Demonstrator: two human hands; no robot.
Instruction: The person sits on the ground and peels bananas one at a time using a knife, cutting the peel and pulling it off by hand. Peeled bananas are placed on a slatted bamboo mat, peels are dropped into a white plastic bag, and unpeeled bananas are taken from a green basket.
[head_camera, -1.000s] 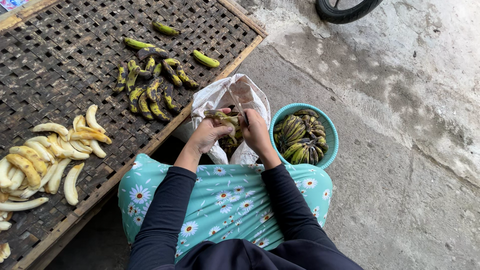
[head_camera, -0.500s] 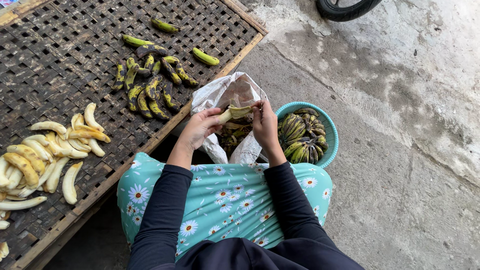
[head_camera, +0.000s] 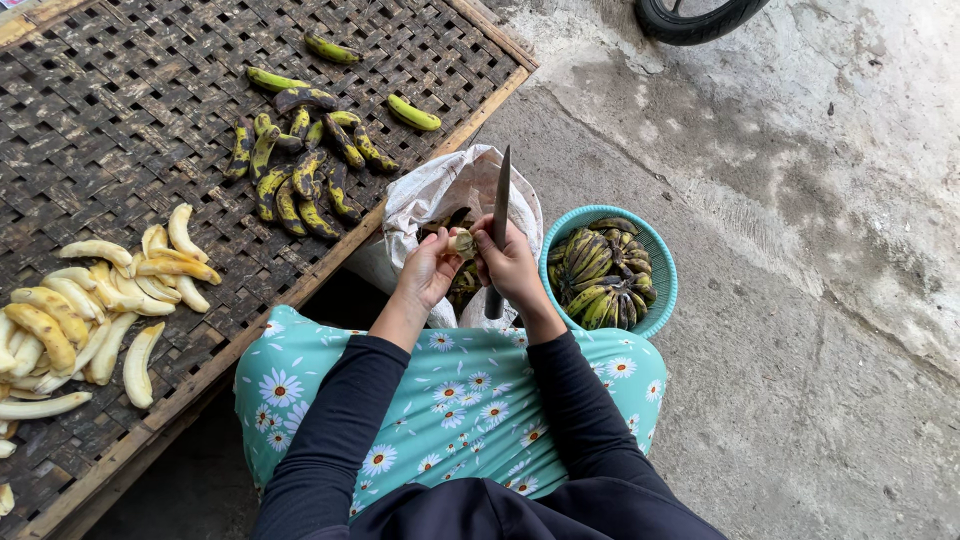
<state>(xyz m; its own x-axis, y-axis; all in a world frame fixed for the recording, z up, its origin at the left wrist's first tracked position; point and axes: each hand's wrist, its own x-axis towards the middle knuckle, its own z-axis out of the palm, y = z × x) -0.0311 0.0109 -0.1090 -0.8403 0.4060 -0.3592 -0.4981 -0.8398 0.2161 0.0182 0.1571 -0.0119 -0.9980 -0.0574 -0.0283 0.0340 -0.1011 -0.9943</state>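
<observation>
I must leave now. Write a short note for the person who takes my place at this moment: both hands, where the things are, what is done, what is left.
Left hand: holds a small banana over the white sack.
Right hand: grips a knife, blade pointing up, beside the banana.
Done: peeled bananas lie on the woven rack.
Left: the unpeeled bananas on the rack and those in the teal basket.

The person wears close-fitting long black sleeves reaching to the wrists, bare hands, and a turquoise garment over the lap, printed all over with white daisies with yellow centres.
</observation>
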